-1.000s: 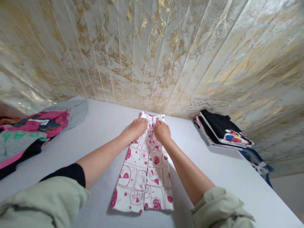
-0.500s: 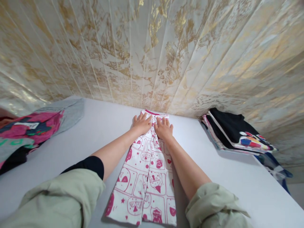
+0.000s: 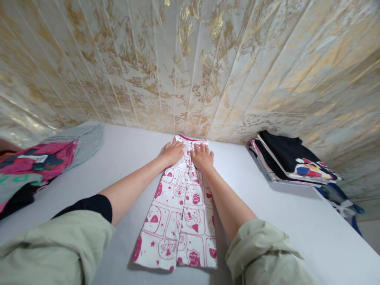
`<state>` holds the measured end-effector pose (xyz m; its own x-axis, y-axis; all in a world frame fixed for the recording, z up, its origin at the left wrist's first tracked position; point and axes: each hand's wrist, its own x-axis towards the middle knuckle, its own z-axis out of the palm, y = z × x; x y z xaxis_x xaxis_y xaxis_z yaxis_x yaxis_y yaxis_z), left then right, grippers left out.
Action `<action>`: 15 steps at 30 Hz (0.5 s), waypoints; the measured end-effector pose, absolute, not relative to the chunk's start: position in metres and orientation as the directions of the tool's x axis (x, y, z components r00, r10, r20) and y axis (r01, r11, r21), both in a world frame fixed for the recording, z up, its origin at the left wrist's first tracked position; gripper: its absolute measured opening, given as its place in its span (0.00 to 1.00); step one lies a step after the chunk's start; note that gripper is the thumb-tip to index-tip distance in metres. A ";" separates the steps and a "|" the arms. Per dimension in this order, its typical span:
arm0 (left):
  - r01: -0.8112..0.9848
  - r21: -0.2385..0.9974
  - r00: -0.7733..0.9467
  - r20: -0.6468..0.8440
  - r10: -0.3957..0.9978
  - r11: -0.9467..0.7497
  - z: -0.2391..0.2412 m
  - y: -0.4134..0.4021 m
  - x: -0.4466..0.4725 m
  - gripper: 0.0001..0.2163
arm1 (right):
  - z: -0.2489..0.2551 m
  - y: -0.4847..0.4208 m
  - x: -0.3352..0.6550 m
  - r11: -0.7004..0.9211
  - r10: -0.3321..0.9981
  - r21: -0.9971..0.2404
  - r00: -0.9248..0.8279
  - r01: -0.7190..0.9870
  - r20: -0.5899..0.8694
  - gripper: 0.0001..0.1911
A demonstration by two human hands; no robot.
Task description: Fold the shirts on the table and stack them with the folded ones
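Observation:
White trousers (image 3: 181,221) with a pink cartoon print lie flat in front of me, legs toward me and the pink-edged waist at the far end. My left hand (image 3: 172,153) rests on the upper left side of the trousers, near the waist, palm down. On the upper right side lies my right hand (image 3: 203,157), flat with its fingers spread. Neither hand grips the cloth. Between them the gathered middle of the waist shows.
A folded stack of clothes (image 3: 285,158), black on top, sits at the right. Beyond it a blue and white cloth (image 3: 346,204) hangs at the table's edge. Grey and pink clothes (image 3: 50,158) lie at the left. A gold-patterned wall covering (image 3: 190,71) rises behind the white table (image 3: 255,190).
My left hand has shifted slightly left, away from the middle of the waist. My right hand stays almost where it was on the trousers. The view has tilted a little.

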<state>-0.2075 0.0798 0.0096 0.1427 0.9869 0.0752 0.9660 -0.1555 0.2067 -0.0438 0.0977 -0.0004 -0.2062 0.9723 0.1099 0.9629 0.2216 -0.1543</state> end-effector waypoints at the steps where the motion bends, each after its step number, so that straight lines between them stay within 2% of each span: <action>1: 0.965 0.206 0.148 0.080 0.986 -0.162 0.008 0.078 -0.207 0.24 | -0.001 0.099 -0.043 0.223 0.972 -0.160 -0.207 0.962 0.115 0.30; 5: 0.976 0.200 0.074 0.073 0.995 -0.087 0.004 0.077 -0.204 0.25 | 0.003 0.102 -0.041 0.251 0.964 -0.195 -0.228 0.948 0.133 0.28; 10: 0.976 0.199 0.072 0.099 0.992 -0.091 0.003 0.080 -0.204 0.25 | 0.012 0.084 -0.041 0.256 0.957 -0.217 -0.215 0.942 0.196 0.28; 12: 0.975 0.199 0.079 0.110 0.991 -0.100 0.000 0.080 -0.205 0.25 | 0.011 0.069 -0.044 0.329 0.929 -0.192 -0.280 0.925 0.240 0.28; 15: 0.971 0.209 0.090 0.125 0.988 -0.115 -0.003 0.082 -0.206 0.25 | 0.004 0.049 -0.051 0.434 0.890 -0.152 -0.395 0.888 0.229 0.29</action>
<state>-0.2064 0.0817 -0.0034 0.0899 0.9881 0.1245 0.9711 -0.1148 0.2094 -0.0508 0.0490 0.0038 -0.3953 0.8896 0.2287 0.8883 0.4336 -0.1516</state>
